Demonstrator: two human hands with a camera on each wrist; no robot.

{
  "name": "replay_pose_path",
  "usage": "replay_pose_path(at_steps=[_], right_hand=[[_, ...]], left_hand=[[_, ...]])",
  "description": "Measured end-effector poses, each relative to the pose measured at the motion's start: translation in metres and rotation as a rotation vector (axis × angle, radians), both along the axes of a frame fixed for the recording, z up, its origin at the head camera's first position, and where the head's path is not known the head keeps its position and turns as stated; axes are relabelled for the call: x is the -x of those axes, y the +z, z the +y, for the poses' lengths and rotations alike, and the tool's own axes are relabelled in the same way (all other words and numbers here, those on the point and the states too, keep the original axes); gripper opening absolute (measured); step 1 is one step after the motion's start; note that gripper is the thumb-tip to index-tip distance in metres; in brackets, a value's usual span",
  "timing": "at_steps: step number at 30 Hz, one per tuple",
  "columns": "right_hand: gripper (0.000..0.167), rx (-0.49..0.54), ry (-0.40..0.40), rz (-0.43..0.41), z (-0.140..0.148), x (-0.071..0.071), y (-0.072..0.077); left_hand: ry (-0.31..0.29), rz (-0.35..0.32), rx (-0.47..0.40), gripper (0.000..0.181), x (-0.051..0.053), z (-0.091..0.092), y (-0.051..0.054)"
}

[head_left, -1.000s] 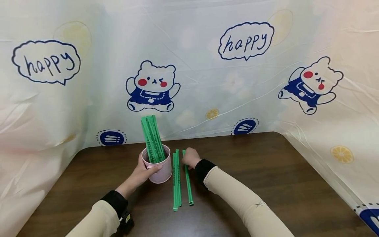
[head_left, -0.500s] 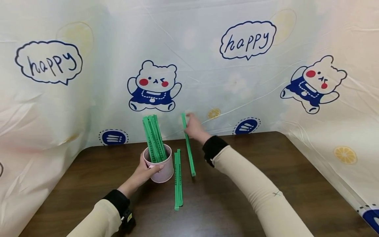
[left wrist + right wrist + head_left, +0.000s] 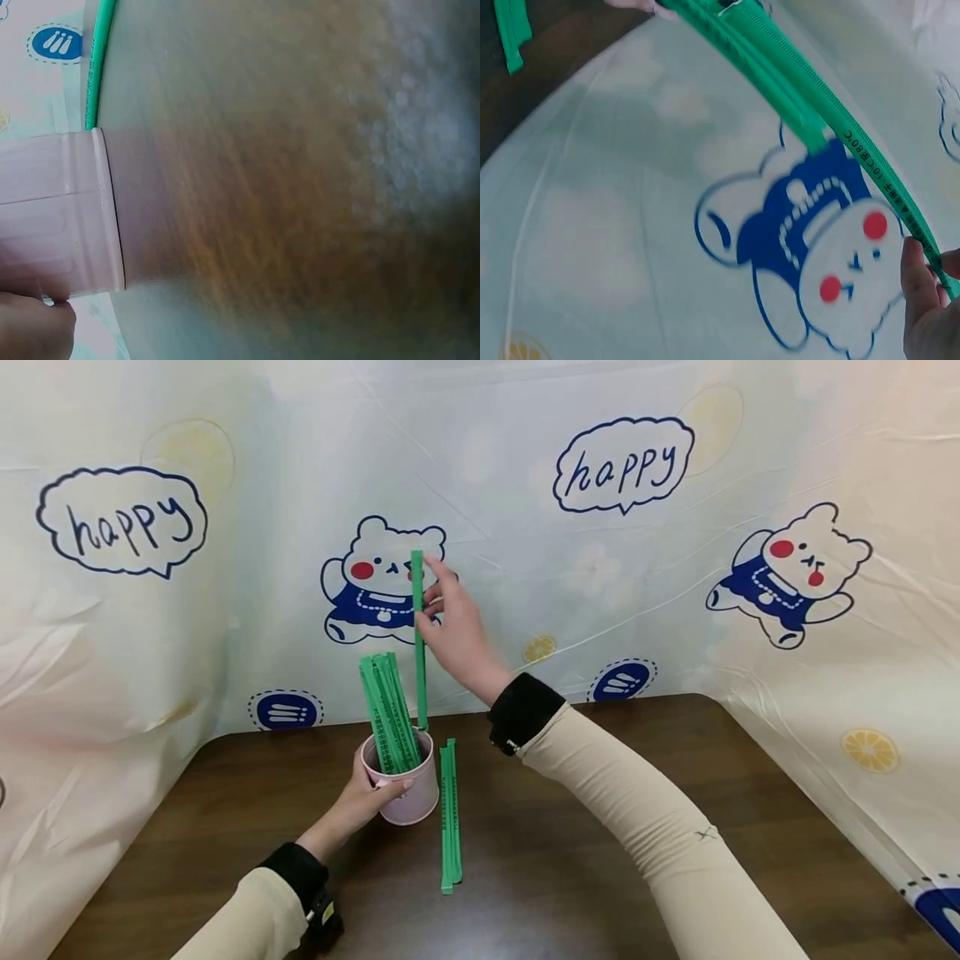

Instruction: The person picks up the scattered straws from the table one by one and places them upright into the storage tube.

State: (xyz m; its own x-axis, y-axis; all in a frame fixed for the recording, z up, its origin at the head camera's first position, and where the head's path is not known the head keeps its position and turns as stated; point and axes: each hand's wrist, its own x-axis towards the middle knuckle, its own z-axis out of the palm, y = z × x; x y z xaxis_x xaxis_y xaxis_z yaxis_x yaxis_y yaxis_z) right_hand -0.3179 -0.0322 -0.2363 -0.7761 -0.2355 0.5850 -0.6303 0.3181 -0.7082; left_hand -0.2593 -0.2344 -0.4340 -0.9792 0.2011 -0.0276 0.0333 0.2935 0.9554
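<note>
A pink cup [image 3: 411,802] stands on the table with a bundle of green cable ties [image 3: 392,714] leaning in it. My left hand [image 3: 358,795] grips the cup from the left, thumb across its front; the fingers behind are hidden. Above the cup, my right hand [image 3: 459,631] pinches one long green cable tie [image 3: 417,581], upright, its lower end at the cup's back right rim. In the right wrist view, printed temperature marks show on the held cable tie [image 3: 870,161]. The left wrist view shows the cup [image 3: 45,202] side-on.
Just right of the cup, loose green cable ties [image 3: 450,814] lie side by side on the dark wooden table [image 3: 600,827]. Behind the table hangs a pale printed cloth [image 3: 495,510] with bears and "happy" bubbles.
My right hand has lifted one cable tie off the table, then carried it up and left over the cup. My left hand has stayed on the cup.
</note>
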Motion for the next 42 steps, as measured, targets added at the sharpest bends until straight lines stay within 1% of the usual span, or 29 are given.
replay_pose_path(at_steps=[3,7,11,15,19,24,26,29,33,39,42], right_hand=[[0.071,-0.033,0.008,0.001,-0.008,-0.001,-0.012],[0.070,-0.048,0.015,-0.013,-0.016,-0.001,-0.029],[0.067,-0.079,0.040,-0.072,-0.023,-0.003,-0.045],[0.060,-0.113,0.045,-0.130,-0.026,-0.008,-0.059],[0.054,-0.110,0.045,-0.126,-0.028,-0.010,-0.067],[0.049,-0.114,0.033,-0.107,-0.031,-0.010,-0.072],[0.048,-0.116,0.029,-0.111,-0.031,-0.009,-0.075],[0.047,-0.116,0.020,-0.122,-0.032,-0.009,-0.080],[0.046,-0.120,0.020,-0.157,-0.032,-0.009,-0.089],[0.046,-0.177,0.029,-0.206,-0.032,-0.011,-0.104],[0.047,-0.189,0.033,-0.226,-0.029,-0.010,-0.108]], left_hand=[[-0.003,-0.002,-0.005,0.103,-0.001,0.000,0.000],[0.004,0.004,-0.016,0.103,-0.001,0.000,0.000],[0.008,0.005,-0.019,0.102,-0.001,-0.001,-0.001],[-0.004,-0.002,-0.026,0.102,-0.002,0.000,-0.003],[-0.005,0.004,-0.035,0.102,-0.002,0.000,-0.004],[0.007,0.018,-0.021,0.101,-0.002,-0.001,-0.003],[0.011,0.024,-0.019,0.100,-0.002,-0.001,-0.003],[0.012,0.030,-0.014,0.099,-0.001,0.000,-0.004],[0.013,0.028,-0.011,0.100,-0.001,0.002,-0.004],[0.015,0.028,-0.002,0.101,-0.003,0.001,-0.003],[0.014,0.030,-0.006,0.101,-0.003,0.000,-0.002]])
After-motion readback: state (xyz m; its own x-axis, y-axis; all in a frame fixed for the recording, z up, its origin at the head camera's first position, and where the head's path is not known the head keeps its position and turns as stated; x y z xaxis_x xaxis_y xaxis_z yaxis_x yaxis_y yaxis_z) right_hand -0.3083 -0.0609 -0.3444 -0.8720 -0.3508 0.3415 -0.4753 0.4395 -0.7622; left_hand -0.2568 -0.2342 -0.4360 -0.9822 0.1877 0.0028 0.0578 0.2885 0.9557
